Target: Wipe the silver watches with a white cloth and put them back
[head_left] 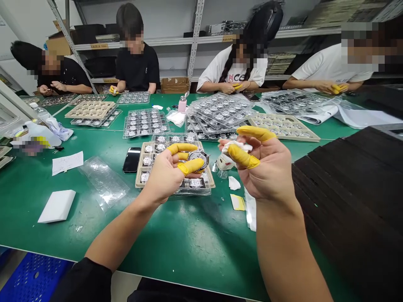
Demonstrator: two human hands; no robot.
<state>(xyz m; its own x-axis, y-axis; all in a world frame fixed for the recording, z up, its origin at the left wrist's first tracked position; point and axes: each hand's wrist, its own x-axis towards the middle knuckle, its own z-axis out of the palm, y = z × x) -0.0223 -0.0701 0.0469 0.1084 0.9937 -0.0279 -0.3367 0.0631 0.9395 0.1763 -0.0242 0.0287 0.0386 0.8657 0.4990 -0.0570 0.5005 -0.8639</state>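
At a green-topped workbench (189, 235), the yellow finger cots (190, 166) on our left thumb and forefinger close on a round polished steel watch (198, 159), gripping its rim in our left hand (165, 178). Its face catches the light, so we can't be sure of any dial markings. Our right hand (267, 167), also wearing cots, pinches a crumpled white cloth (236, 146) between thumb and forefinger, close to the watch but not touching it.

Under the left hand sits a beige moulded tray (141, 176) of round watches in clear blister packing. Beside it lie a black smartphone (131, 160), a creased clear plastic sheet (103, 180), a slip of white paper (67, 162) and a smooth white foam block (56, 205). Beyond stand stacked transparent blister trays (220, 110), a pink bottle (181, 105) with a metal top and another beige tray (283, 128) with round recesses. To the right, a dark ribbed mat (346, 188) covers the bench. Across the bench sit co-workers, one in a white T-shirt (234, 71) printed with the letters "NCE", holding yellow-cotted fingers over the work.
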